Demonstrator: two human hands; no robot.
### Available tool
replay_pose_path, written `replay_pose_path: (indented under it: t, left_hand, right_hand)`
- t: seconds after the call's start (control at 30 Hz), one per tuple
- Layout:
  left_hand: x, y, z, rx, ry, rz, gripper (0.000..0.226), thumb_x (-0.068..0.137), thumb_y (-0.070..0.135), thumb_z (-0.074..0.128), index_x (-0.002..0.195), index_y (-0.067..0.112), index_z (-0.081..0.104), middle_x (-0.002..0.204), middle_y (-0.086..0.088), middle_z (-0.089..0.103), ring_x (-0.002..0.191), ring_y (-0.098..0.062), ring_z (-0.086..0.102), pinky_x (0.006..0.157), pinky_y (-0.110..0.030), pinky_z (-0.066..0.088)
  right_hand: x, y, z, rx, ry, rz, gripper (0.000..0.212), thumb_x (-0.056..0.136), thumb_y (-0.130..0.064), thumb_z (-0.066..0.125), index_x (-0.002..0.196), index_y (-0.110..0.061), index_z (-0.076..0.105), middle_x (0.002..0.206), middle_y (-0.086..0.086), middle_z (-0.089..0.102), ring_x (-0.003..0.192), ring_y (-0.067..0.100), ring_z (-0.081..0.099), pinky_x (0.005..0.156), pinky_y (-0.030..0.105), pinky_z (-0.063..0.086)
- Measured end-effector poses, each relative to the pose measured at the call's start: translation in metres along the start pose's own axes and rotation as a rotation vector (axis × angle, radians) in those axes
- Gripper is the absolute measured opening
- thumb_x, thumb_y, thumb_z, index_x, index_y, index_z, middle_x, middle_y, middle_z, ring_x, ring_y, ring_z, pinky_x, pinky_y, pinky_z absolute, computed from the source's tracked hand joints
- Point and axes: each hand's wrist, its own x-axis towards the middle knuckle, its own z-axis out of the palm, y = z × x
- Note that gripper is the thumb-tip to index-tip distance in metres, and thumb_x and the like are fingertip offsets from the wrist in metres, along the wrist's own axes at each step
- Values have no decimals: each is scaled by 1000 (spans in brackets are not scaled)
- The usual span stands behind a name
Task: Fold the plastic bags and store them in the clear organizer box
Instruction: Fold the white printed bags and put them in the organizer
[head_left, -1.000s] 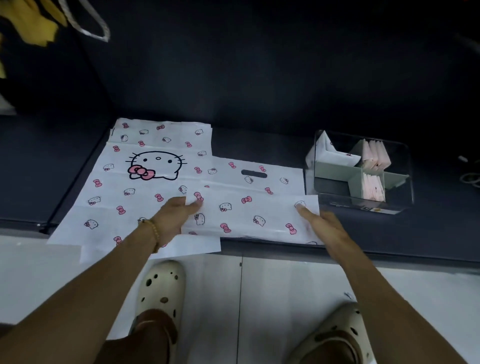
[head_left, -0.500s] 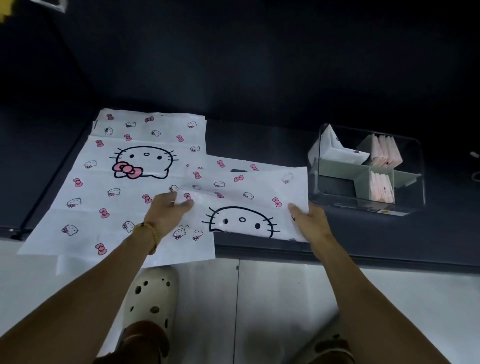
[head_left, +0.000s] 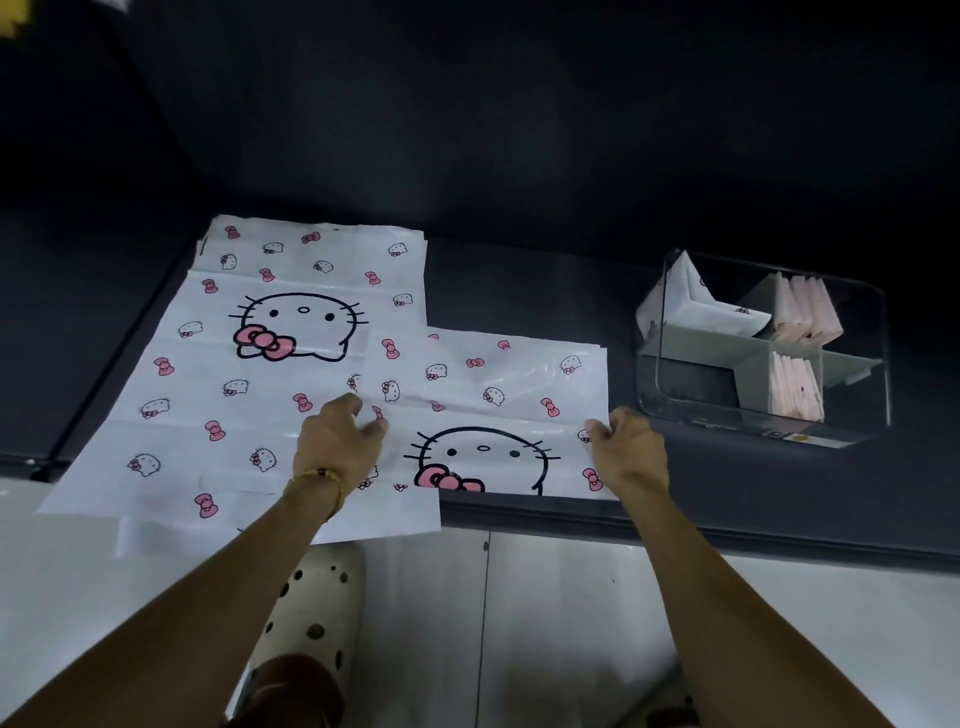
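A white plastic bag (head_left: 488, 395) with cat faces and pink bows lies folded over on the dark surface, its big cat print facing up near the front edge. My left hand (head_left: 337, 447) pinches its left edge. My right hand (head_left: 626, 449) pinches its right edge. Under and left of it lies a stack of flat, unfolded bags (head_left: 249, 374) of the same print. The clear organizer box (head_left: 852, 415) stands to the right, with grey dividers, a folded white bag (head_left: 696, 306) and folded pink bags (head_left: 805, 312) inside.
The dark surface (head_left: 519, 280) ends in a front edge just below my hands; the flat bags overhang it at the left. Below is a white floor with my cream clog (head_left: 306, 618). A dark wall rises behind.
The bag's near half has been folded away over its far half, so the big cat print now faces up. Both hands shifted from flat pressing to pinching the side edges.
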Motion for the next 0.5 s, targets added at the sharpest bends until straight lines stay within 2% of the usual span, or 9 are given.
replay_pose_path:
  t: [0.1, 0.17, 0.23, 0.27, 0.33, 0.37, 0.43, 0.5]
  left_hand:
    - [-5, 5, 3, 119, 130, -11, 36, 87, 38, 58, 114, 16, 49, 98, -13, 64, 88, -34, 60, 71, -36, 45]
    - [-9, 8, 6, 139, 216, 49, 41, 84, 34, 61, 117, 15, 45, 105, -11, 62, 93, -34, 59, 68, -37, 43]
    - [-14, 7, 10, 279, 277, 231, 52, 79, 29, 65, 124, 11, 45, 118, -14, 53, 106, -36, 52, 72, -43, 45]
    - [-16, 7, 12, 382, 285, 355, 55, 79, 27, 64, 127, 10, 46, 126, -16, 50, 115, -38, 47, 80, -48, 45]
    - [-17, 5, 17, 548, 200, 606, 50, 87, 27, 54, 134, 15, 46, 142, -14, 43, 133, -36, 34, 103, -54, 35]
    - [-16, 4, 21, 608, 130, 697, 47, 92, 28, 45, 138, 18, 43, 147, -10, 39, 139, -33, 28, 111, -53, 26]
    - [-15, 2, 25, 673, 34, 764, 49, 98, 36, 29, 144, 18, 37, 151, -5, 34, 143, -28, 22, 116, -51, 15]
    - [-16, 1, 28, 725, 24, 767, 57, 97, 41, 22, 144, 12, 38, 149, -7, 37, 141, -30, 27, 114, -55, 17]
  right_hand:
    - [4, -3, 2, -55, -3, -8, 32, 98, -38, 47, 108, -9, 54, 101, 16, 64, 97, 36, 60, 72, 35, 45]
    - [2, -2, 3, -100, 22, -63, 33, 99, -38, 43, 112, -9, 51, 98, 18, 64, 96, 38, 60, 70, 38, 47]
    - [-4, 2, 6, -168, 110, -161, 31, 101, -38, 39, 112, -10, 48, 83, 17, 62, 81, 37, 60, 62, 37, 44]
    - [-9, 4, 9, -199, 165, -214, 31, 101, -37, 36, 112, -10, 47, 76, 16, 61, 73, 37, 59, 58, 35, 41]
    - [-18, 7, 14, -225, 253, -283, 31, 102, -36, 31, 111, -10, 45, 70, 17, 62, 66, 39, 59, 55, 34, 37]
    - [-19, 7, 17, -223, 282, -289, 32, 101, -36, 28, 111, -10, 44, 69, 18, 63, 63, 40, 59, 55, 34, 36]
    - [-19, 7, 20, -194, 319, -259, 32, 101, -34, 27, 109, -10, 45, 67, 18, 62, 57, 37, 54, 54, 33, 35]
    - [-14, 4, 21, -168, 323, -220, 29, 102, -33, 28, 109, -10, 43, 65, 17, 59, 56, 33, 49, 54, 34, 35]
